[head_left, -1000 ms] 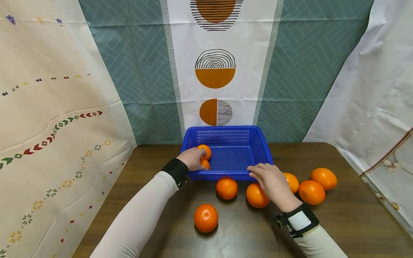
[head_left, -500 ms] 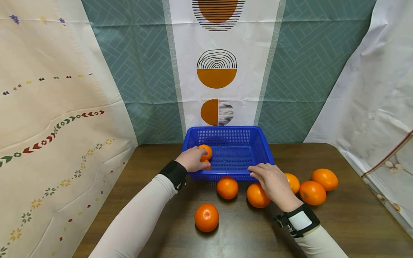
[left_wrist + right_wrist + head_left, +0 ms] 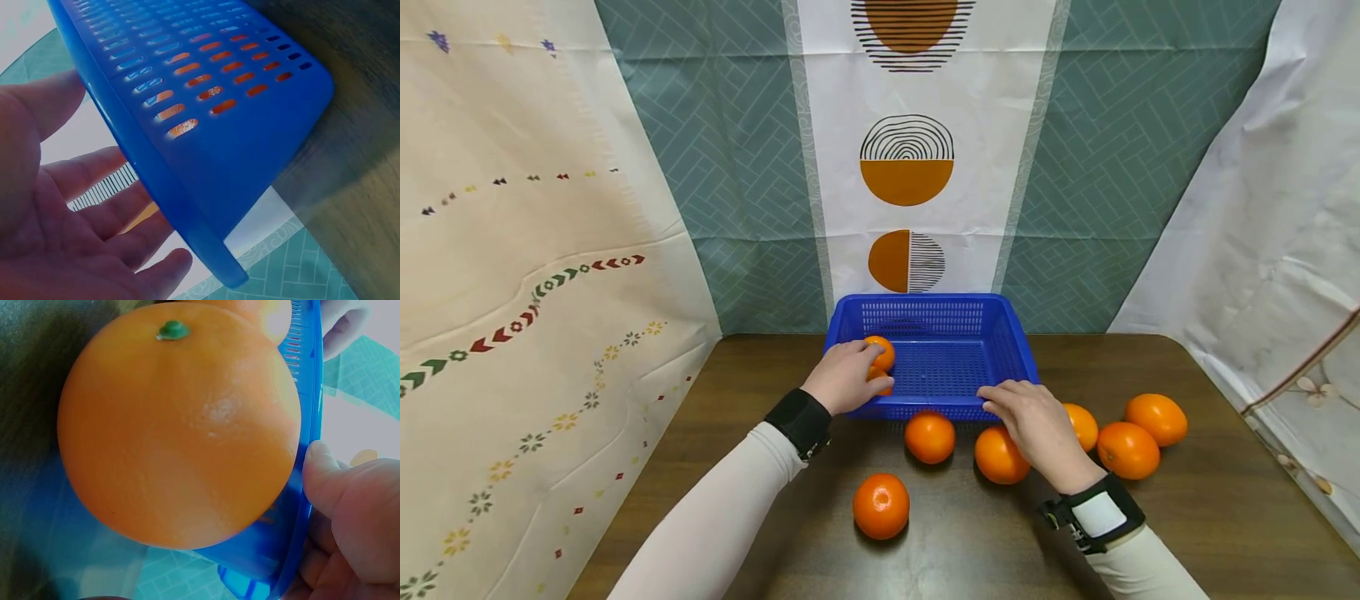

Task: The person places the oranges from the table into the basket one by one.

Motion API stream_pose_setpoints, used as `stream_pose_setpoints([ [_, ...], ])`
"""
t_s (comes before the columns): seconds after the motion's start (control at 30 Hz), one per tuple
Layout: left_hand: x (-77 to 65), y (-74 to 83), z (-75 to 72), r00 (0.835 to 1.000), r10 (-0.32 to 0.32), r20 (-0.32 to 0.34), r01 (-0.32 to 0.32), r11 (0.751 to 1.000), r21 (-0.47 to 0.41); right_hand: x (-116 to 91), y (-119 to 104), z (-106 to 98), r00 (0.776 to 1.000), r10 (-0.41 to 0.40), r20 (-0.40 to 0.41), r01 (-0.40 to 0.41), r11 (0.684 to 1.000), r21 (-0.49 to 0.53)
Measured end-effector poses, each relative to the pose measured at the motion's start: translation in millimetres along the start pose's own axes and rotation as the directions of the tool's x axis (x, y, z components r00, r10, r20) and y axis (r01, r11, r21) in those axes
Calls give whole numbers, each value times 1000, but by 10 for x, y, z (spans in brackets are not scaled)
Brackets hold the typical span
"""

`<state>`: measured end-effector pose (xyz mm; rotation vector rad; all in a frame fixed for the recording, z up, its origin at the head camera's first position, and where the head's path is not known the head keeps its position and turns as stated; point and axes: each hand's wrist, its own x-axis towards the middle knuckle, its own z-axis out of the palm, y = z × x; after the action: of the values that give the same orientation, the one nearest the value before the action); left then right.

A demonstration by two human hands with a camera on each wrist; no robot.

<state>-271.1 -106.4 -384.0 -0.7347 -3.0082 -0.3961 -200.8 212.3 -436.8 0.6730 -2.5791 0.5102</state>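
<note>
A blue plastic basket (image 3: 925,408) with slotted walls stands at the back of the table. Two oranges lie at its left end, the rear orange (image 3: 883,356) and the front orange (image 3: 883,385), both partly hidden by my left hand (image 3: 842,377). That hand hovers over the left rim with fingers spread and loosely bent. In the left wrist view its fingertips show just past the rim. My right hand (image 3: 1033,421) holds the front right rim, thumb (image 3: 317,456) on the edge and fingers curled over it. An orange (image 3: 1000,455) sits just below that hand.
In front of the basket are a middle orange (image 3: 929,437) and a nearer orange (image 3: 882,506). Right of my right hand lie three more: a half-hidden orange (image 3: 1082,427), a stemmed orange (image 3: 1127,450) and a far orange (image 3: 1156,419). Patterned cloths hang around the table.
My left hand has drawn back slightly and its thumb and fingers have spread from the oranges in the basket. The right hand has stayed on the rim.
</note>
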Motion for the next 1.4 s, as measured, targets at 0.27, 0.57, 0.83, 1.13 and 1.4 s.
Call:
stream_pose_setpoints([
  [0.27,-108,-14,29,998,21,-57,-20,1000,12,-12,3,11,1000,2,8,-2,1000,-6],
  [0.57,-267,-24,33,993,24,-112,-25,1000,-3,-14,9,18,1000,8,11,-7,1000,-8],
  [0.83,-405,6,54,992,27,-125,-26,1000,14,-7,-1,10,1000,12,17,-11,1000,-9],
  [1.13,-564,23,104,984,35,-172,-34,999,12,-3,-2,7,1000,19,23,-19,1000,-9],
  [1.4,-692,78,94,979,53,-198,-54,999,3,-5,2,6,999,24,24,-23,1000,-7],
])
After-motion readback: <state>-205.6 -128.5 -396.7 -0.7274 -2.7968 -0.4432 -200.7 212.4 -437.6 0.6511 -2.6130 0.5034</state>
